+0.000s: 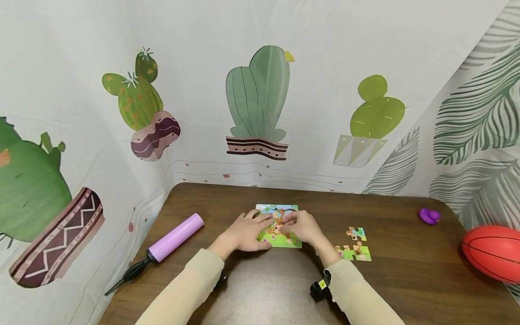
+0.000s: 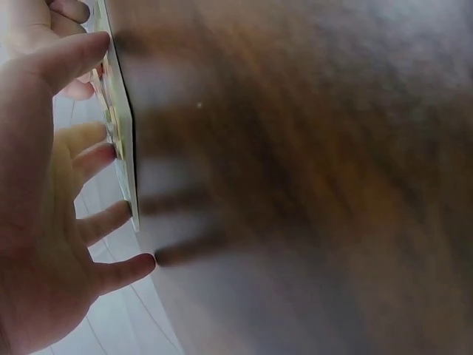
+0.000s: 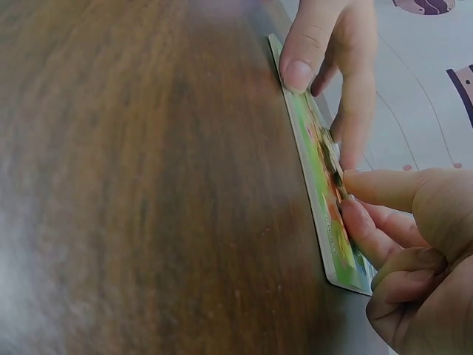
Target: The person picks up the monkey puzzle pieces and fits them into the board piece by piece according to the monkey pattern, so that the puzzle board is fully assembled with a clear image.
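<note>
A jigsaw puzzle board [image 1: 290, 243], with a green and blue animal picture, lies flat on the brown table. My left hand [image 1: 248, 230] rests on the board's left side with fingers spread; in the left wrist view its thumb [image 2: 85, 53] touches the near edge. Over the right half, my right hand [image 1: 304, 226] pinches a small puzzle piece [image 3: 334, 161] between thumb and fingers, tilted up at the picture's surface. The hand hides much of that piece. Several loose puzzle pieces [image 1: 362, 253] lie right of the right forearm, with another piece [image 1: 359, 233] just behind them.
A purple hand pump [image 1: 176, 238] with a black hose lies at the table's left. Toward the right edge sit a purple rubber duck [image 1: 429, 216] and a red ball [image 1: 493, 253]. A cactus-printed cloth [image 1: 317, 113] hangs behind the table [image 1: 390, 289].
</note>
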{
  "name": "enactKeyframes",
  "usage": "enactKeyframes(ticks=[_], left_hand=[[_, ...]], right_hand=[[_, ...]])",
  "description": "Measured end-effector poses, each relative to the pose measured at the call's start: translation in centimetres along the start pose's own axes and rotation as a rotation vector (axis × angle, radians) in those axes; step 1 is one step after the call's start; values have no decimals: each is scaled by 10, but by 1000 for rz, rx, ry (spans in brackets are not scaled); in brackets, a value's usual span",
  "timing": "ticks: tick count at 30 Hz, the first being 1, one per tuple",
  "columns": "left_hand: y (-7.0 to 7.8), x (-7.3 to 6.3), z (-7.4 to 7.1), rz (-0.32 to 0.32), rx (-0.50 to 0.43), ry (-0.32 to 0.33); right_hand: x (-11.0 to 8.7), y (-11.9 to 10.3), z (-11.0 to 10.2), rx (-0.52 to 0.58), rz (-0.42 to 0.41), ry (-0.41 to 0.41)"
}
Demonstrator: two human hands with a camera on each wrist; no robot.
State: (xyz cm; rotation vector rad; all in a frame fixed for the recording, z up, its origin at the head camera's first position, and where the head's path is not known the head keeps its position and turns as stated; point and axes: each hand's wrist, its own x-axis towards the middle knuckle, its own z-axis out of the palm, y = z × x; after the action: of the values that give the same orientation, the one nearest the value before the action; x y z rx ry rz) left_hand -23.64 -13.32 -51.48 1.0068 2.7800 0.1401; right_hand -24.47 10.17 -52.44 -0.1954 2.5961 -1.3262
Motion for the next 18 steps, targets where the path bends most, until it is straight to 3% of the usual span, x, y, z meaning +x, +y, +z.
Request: enactKeyframes(ticks=[18], left_hand=[[8,-1,-3,-24,-19,-51]], right_hand=[[-4,5,-10,-17,-18,31]])
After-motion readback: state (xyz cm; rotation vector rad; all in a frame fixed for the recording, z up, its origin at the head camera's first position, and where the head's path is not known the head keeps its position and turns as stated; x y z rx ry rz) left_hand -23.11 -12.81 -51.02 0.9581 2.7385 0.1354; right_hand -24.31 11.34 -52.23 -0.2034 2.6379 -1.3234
